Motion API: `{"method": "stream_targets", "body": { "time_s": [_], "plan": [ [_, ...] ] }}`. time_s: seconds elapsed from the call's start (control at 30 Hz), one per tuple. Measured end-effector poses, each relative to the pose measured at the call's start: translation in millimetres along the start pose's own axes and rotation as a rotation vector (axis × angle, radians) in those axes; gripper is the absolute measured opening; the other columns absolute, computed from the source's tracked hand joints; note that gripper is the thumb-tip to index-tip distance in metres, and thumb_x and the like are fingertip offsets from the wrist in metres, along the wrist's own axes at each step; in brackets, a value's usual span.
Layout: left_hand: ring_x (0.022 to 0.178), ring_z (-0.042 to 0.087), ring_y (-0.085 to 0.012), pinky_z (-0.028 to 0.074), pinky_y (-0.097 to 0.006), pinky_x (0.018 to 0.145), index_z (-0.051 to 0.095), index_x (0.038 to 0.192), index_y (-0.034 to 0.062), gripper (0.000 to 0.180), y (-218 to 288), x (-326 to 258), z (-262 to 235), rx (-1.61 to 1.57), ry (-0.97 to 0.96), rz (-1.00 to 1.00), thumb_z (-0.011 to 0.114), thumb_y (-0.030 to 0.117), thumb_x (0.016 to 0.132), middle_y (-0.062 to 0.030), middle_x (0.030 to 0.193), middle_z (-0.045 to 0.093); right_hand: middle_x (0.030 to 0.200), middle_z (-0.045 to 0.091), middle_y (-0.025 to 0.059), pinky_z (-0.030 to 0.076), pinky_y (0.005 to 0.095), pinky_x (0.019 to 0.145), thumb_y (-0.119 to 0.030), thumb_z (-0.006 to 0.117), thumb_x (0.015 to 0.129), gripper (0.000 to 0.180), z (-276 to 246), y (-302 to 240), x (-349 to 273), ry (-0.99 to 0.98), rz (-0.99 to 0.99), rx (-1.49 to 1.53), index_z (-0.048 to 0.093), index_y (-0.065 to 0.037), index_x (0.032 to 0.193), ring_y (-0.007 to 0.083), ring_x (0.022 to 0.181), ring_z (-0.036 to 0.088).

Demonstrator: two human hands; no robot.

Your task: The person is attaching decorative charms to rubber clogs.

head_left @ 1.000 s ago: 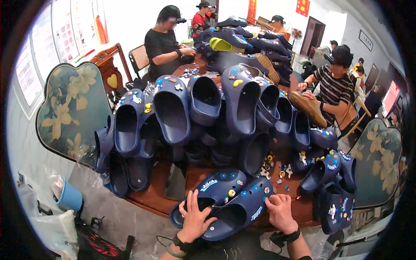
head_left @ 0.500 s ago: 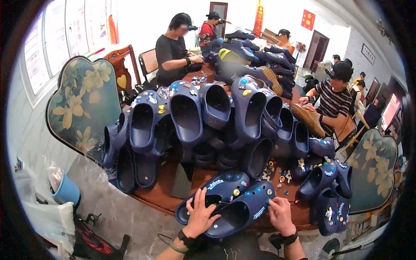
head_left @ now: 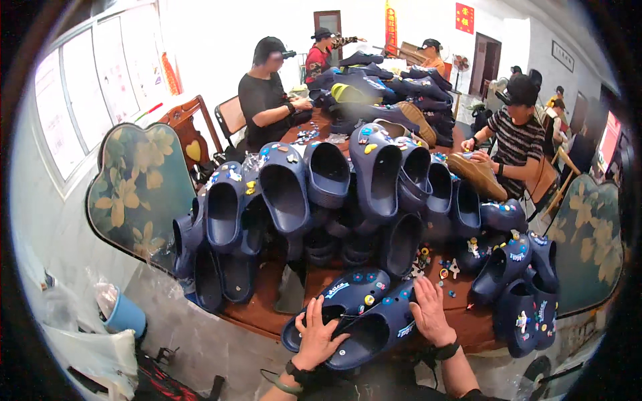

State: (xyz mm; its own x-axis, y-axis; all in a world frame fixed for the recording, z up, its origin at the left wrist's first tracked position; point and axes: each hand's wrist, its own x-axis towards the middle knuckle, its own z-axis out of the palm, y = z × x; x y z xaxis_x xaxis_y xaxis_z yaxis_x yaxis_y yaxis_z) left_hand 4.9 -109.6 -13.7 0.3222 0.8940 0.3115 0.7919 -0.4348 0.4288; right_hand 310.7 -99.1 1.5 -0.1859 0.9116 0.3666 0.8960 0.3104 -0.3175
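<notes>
Two navy clogs with colourful charms lie side by side on the table's front edge, toes pointing to the far right. Across their heel ends rests my left hand, fingers spread, touching both the far clog and the near clog. My right hand lies against the toe of the near clog, its fingers stretched out and partly covering the charms there. I see nothing held in it. Just beyond its fingertips are loose charms scattered on the table.
More charm-covered navy clogs are stacked behind the pair, and others stand to the right. A phone-like dark slab lies at the table's front. Co-workers sit around the table. A blue bin stands at the lower left.
My right hand has opened from bent, gathered fingers at the near clog's toe edge to outstretched fingers over the toe. My left hand keeps its place on the clogs. The view has shifted slightly.
</notes>
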Motion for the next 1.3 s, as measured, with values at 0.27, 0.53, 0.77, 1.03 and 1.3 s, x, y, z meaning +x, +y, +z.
{"method": "stream_targets", "body": {
  "time_s": [0.27, 0.53, 0.77, 1.03, 1.3],
  "plan": [
    [0.145, 0.019, -0.0409, 0.016, -0.058, 0.107, 0.07, 0.093, 0.0067, 0.04, -2.3, 3.1, 8.5, 0.048, 0.044, 0.013, 0.08, 0.042, 0.075, -0.0247, 0.156, 0.023, 0.12, 0.062, 0.0095, 0.031, 0.0463, 0.107, -0.014, 0.059, 0.09, 0.023, 24.1, 5.0, 19.4, 0.188, -0.04, 0.16, 0.061, -0.008, 0.113, 0.0286, 0.121, 0.053],
    [0.146, 0.018, -0.0398, 0.017, -0.057, 0.107, 0.071, 0.097, 0.0101, 0.039, -0.2, 1.2, 7.7, 0.058, 0.066, -0.009, 0.076, 0.044, 0.079, -0.0223, 0.158, 0.022, 0.115, 0.066, 0.0081, 0.034, 0.0436, 0.105, -0.016, 0.062, 0.09, 0.018, 29.3, 7.7, 19.2, 0.222, -0.018, 0.266, 0.066, -0.008, 0.105, 0.0282, 0.119, 0.054],
    [0.145, 0.021, -0.0396, 0.018, -0.057, 0.109, 0.068, 0.093, 0.0106, 0.037, 0.5, -3.7, 11.3, -0.022, 0.126, -0.008, 0.078, 0.043, 0.078, -0.0192, 0.156, 0.026, 0.136, 0.051, 0.0213, 0.031, 0.0467, 0.111, -0.012, 0.056, 0.094, 0.039, 46.7, 28.9, -11.5, 0.334, 0.1, 0.424, 0.054, 0.003, 0.13, 0.0368, 0.128, 0.046],
    [0.093, 0.06, -0.0349, 0.049, -0.042, 0.073, 0.061, 0.101, 0.004, 0.04, 2.5, -0.1, 15.3, -0.054, 0.051, 0.018, 0.077, 0.034, 0.08, -0.0155, 0.094, 0.058, 0.127, 0.053, 0.0143, 0.037, 0.0373, 0.106, -0.017, 0.054, 0.099, 0.032, 62.0, 46.6, -55.5, 0.423, 0.344, 0.508, 0.054, 0.003, 0.125, 0.0264, 0.12, 0.05],
    [0.08, 0.063, -0.0364, 0.051, -0.045, 0.069, 0.059, 0.085, 0.0005, 0.027, -6.7, 14.9, 3.0, -0.227, -0.216, 0.193, 0.07, 0.025, 0.086, -0.0185, 0.082, 0.059, 0.126, 0.052, 0.0141, 0.042, 0.0386, 0.101, -0.016, 0.061, 0.096, 0.035, 62.4, 40.1, -56.3, 0.464, 0.505, 0.647, 0.054, 0.0, 0.126, 0.0278, 0.121, 0.051]
  ]
}}
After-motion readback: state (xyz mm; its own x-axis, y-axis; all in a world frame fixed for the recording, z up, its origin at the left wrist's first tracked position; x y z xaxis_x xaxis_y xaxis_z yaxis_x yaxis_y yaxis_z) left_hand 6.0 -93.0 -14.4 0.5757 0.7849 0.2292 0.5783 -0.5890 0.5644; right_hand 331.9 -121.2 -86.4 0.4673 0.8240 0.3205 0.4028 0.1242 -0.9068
